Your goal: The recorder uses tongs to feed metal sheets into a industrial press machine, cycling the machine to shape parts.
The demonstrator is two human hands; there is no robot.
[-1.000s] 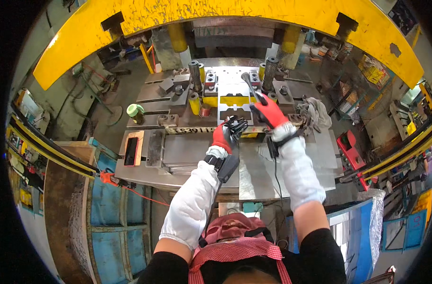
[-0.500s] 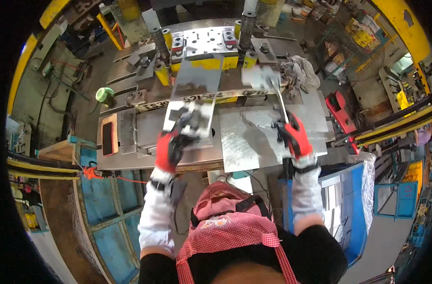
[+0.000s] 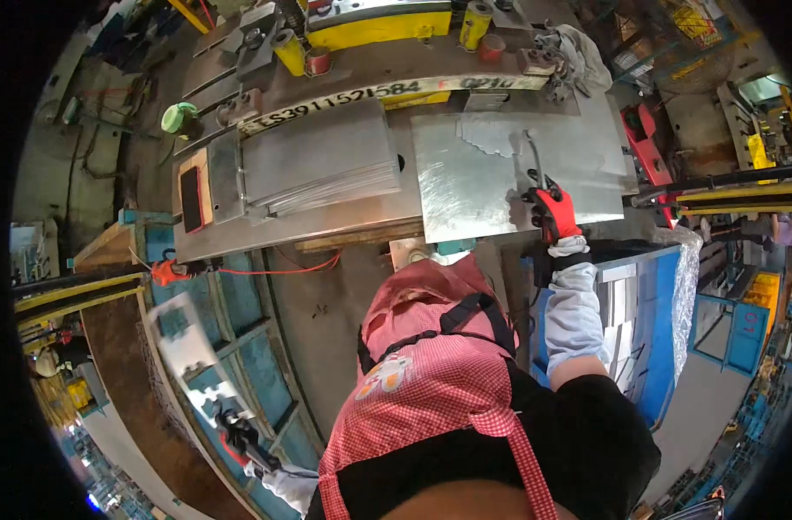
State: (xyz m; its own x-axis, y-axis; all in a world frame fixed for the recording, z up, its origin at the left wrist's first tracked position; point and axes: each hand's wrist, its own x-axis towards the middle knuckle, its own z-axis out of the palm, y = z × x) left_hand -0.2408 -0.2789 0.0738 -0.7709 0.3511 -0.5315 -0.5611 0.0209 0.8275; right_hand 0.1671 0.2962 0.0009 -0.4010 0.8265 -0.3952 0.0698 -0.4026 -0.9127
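Note:
My left hand [image 3: 240, 438], in a red and black glove, is down at the lower left. It grips one end of a flat metal strip with cut-outs [image 3: 188, 342], tilted over a blue-framed bin [image 3: 248, 360] and slightly blurred. My right hand [image 3: 554, 212], gloved alike, is closed around a thin rod-like hand tool [image 3: 535, 156]. The tool's tip is above a large shiny metal sheet [image 3: 461, 186] on the bench. A thin plate with a jagged edge [image 3: 491, 136] lies on that sheet, left of the tip; whether they touch, I cannot tell.
A stack of flat metal sheets [image 3: 322, 160] lies on the bench's left, beside a phone [image 3: 190, 198]. Behind runs the press bed [image 3: 396, 69] with yellow posts. A rag [image 3: 573, 61] is at the far right. A blue bin [image 3: 660, 321] with metal pieces stands at right.
My left hand has swung from above the sheet stack to the lower left with the metal strip. The right-hand tool has come down, and the jagged plate now lies on the sheet. The view has tilted down.

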